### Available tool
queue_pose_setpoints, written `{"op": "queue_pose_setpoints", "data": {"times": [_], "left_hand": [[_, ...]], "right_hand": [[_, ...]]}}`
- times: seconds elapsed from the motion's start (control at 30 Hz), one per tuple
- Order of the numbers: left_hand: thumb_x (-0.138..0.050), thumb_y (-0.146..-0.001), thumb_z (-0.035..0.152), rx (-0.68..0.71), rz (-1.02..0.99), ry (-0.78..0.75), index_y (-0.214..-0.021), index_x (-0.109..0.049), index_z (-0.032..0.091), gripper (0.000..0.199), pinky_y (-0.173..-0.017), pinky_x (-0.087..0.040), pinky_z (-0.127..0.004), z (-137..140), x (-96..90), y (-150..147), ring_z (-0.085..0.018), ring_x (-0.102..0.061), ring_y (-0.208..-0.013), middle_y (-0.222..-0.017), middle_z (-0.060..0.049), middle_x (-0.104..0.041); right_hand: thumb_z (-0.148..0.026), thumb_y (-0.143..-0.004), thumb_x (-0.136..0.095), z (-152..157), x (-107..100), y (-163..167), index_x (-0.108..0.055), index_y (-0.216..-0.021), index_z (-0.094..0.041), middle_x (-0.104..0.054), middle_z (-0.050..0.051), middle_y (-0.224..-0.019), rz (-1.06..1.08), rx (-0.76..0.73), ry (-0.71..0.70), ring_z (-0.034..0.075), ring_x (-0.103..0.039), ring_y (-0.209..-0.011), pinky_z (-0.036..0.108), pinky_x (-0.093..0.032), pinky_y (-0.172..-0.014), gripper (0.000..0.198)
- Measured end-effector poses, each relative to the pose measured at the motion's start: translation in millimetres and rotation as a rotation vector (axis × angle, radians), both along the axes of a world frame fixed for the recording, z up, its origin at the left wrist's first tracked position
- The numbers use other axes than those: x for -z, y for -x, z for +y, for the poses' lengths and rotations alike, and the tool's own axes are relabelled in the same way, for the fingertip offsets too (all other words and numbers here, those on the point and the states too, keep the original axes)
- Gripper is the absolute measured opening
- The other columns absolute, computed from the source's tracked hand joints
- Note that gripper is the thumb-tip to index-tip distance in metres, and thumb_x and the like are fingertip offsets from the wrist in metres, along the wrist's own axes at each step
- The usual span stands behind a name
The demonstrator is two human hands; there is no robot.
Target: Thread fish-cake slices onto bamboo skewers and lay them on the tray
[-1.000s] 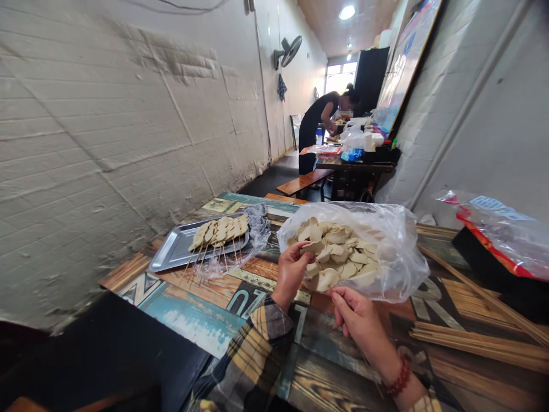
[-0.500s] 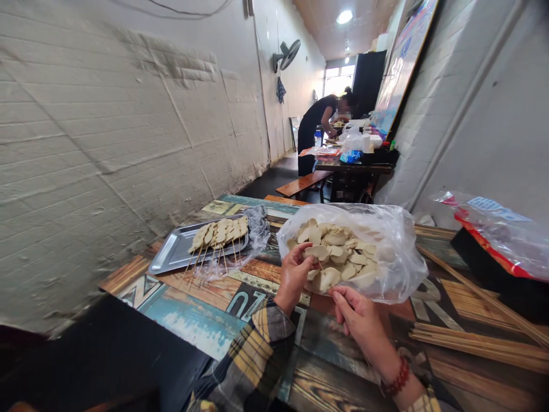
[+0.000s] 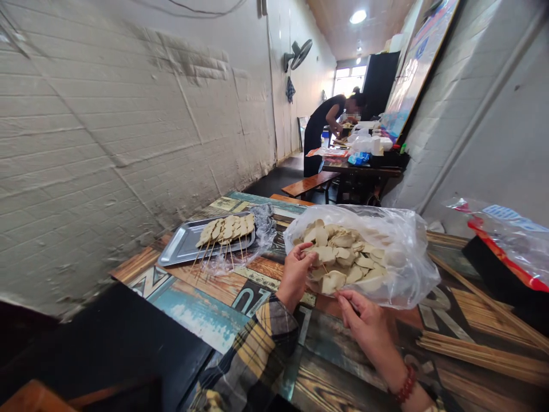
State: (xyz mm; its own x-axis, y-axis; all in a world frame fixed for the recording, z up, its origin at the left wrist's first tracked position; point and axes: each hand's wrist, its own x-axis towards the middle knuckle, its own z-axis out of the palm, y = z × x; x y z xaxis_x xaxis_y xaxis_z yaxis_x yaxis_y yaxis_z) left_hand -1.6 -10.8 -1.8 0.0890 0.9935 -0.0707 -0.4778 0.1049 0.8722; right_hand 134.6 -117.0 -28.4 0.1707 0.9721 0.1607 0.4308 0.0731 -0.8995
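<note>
A clear plastic bag [image 3: 412,274] lies spread on the table, full of pale beige flat oval slices [image 3: 358,257], perhaps of tofu or a pressed dough. At its left edge my left hand [image 3: 297,276] pinches one slice [image 3: 323,255] between thumb and fingers. My right hand [image 3: 364,320], with a red bead bracelet, is closed in a pinch around a thin wooden skewer [image 3: 326,270] at the bag's near edge. The skewer's tip is at the held slice; whether it has pierced it I cannot tell. On a metal tray [image 3: 182,243] to the left lie several skewers threaded with slices [image 3: 227,230].
Crumpled clear plastic [image 3: 263,229] sits by the tray. Bare bamboo skewers [image 3: 480,355] lie at the right, near a black box [image 3: 493,252] with red-edged plastic packaging. Behind, a person in black [image 3: 323,129] bends over another table [image 3: 364,170], beside a bench [image 3: 306,184].
The view has turned slightly left, so everything sits further right in the picture. Both hands keep their pinches, with hardly any movement relative to the bag.
</note>
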Motion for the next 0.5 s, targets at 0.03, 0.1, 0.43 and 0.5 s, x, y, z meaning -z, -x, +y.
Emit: {"op": "queue_pose_setpoints", "data": {"times": [0.03,0.1,0.43,0.5], "left_hand": [[-0.082,-0.057,0.03,-0.006,0.0,0.002,-0.1,-0.061,0.015,0.05,-0.054,-0.044,-0.022,0.8,1.0,0.3,-0.009,-0.055,-0.055,-0.064,0.004,-0.059],[-0.082,-0.056,0.028,-0.014,-0.01,0.01,-0.1,-0.061,0.015,0.051,-0.053,-0.041,-0.022,2.3,3.4,0.5,-0.008,-0.053,-0.051,-0.06,0.005,-0.057],[-0.085,-0.052,0.029,-0.03,-0.069,0.073,-0.098,-0.061,0.015,0.053,-0.053,-0.042,-0.022,5.2,7.1,1.2,-0.009,-0.054,-0.053,-0.064,0.004,-0.059],[-0.084,-0.052,0.028,-0.023,-0.079,0.076,-0.097,-0.061,0.016,0.052,-0.054,-0.043,-0.022,5.2,6.3,1.4,-0.01,-0.056,-0.057,-0.068,0.002,-0.061]], "right_hand": [[-0.049,-0.088,-0.049,-0.4,-0.5,0.1,-0.069,-0.085,-0.019,-0.054,-0.003,-0.049,-0.013,0.0,-0.006,0.015,-0.05,-0.045,0.026,-0.037,-0.049,0.036],[-0.049,-0.088,-0.048,-1.0,-1.1,0.1,-0.069,-0.086,-0.018,-0.054,-0.002,-0.049,-0.028,0.001,-0.009,0.016,-0.051,-0.046,0.027,-0.038,-0.049,0.037],[-0.052,-0.088,-0.048,-0.7,2.4,-2.0,-0.071,-0.089,-0.019,-0.055,-0.002,-0.049,-0.031,0.002,0.006,0.016,-0.051,-0.045,0.027,-0.038,-0.049,0.04],[-0.051,-0.088,-0.048,0.1,4.3,-3.0,-0.071,-0.09,-0.019,-0.056,-0.002,-0.05,-0.021,-0.004,0.001,0.016,-0.052,-0.046,0.026,-0.038,-0.049,0.04]]}}
